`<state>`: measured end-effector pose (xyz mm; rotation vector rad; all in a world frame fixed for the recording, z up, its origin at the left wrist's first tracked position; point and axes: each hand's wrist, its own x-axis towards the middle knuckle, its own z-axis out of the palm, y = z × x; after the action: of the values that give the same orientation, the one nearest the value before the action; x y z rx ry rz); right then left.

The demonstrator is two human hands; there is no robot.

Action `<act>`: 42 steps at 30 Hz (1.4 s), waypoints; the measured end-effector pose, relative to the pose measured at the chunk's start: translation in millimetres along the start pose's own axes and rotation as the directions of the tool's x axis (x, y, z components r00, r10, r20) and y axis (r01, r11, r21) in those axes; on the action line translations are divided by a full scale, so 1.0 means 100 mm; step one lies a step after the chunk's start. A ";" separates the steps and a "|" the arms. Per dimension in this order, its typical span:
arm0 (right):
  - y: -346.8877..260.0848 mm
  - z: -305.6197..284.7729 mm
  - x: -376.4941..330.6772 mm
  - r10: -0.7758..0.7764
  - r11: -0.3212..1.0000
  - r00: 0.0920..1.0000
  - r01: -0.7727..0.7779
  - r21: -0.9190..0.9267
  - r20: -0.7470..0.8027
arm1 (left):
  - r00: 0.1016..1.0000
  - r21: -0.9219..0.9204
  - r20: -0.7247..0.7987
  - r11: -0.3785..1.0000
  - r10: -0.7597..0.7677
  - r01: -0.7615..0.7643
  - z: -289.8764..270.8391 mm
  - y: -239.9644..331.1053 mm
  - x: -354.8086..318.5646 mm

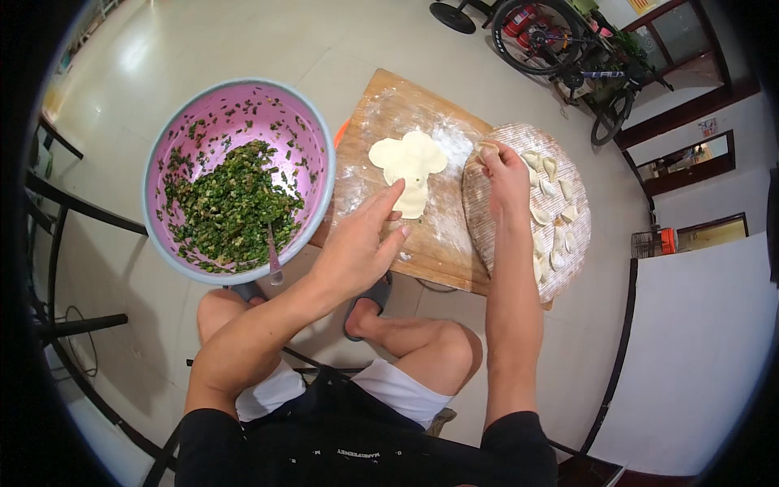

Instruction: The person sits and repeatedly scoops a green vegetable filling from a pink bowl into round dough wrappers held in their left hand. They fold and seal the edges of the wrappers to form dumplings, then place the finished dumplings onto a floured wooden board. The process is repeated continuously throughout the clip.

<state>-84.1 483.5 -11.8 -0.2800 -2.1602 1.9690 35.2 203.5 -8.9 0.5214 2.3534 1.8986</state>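
My right hand (508, 180) pinches a folded dumpling (484, 149) over the far left edge of a round woven tray (507, 235). Several pale dumplings (548, 187) sit spread over the tray's right side. My left hand (363, 243) is open, thumb apart from the stretched fingers, its fingertips at the lower left of some overlapping round dough wrappers (410, 158). The wrappers lie on a floured wooden board (442, 252). To the left, a pink bowl with a pale blue rim (326, 162) holds chopped green filling (227, 199); a spoon (273, 256) leans in it.
The tray rests partly on the board's right side. My knees and slippered feet are below the board's near edge. Black metal bars (89, 207) stand at the left. A bicycle (568, 61) is at the far right, and a white surface (690, 357) fills the right side.
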 end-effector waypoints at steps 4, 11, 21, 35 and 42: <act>-0.01 0.22 0.41 -0.057 0.828 0.997 0.077 -0.556 0.054 | 0.999 -0.024 -0.017 0.999 0.032 -0.033 -0.03 -0.01 0.00; 0.12 0.20 0.69 -0.248 0.344 0.952 0.259 -0.903 0.178 | 1.000 0.020 -0.002 0.999 0.031 -0.031 -0.13 0.01 -0.02; -0.04 0.44 0.12 -0.234 0.566 0.937 0.347 -0.748 0.258 | 0.998 0.149 0.060 0.988 0.025 -0.034 -0.10 -0.06 -0.05; -0.09 0.73 -0.86 -0.016 0.514 0.959 0.251 -0.820 0.283 | 0.999 0.216 0.002 0.975 -0.052 0.051 -0.20 -0.10 -0.13; 0.21 0.63 -0.80 0.053 0.704 0.980 0.101 -0.703 0.194 | 0.999 0.262 -0.014 0.965 -0.029 0.031 -0.20 -0.12 -0.18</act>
<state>-24.3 402.8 -39.8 -0.1584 -2.9648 1.0699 44.4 176.8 -18.4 0.4912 2.6204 1.5884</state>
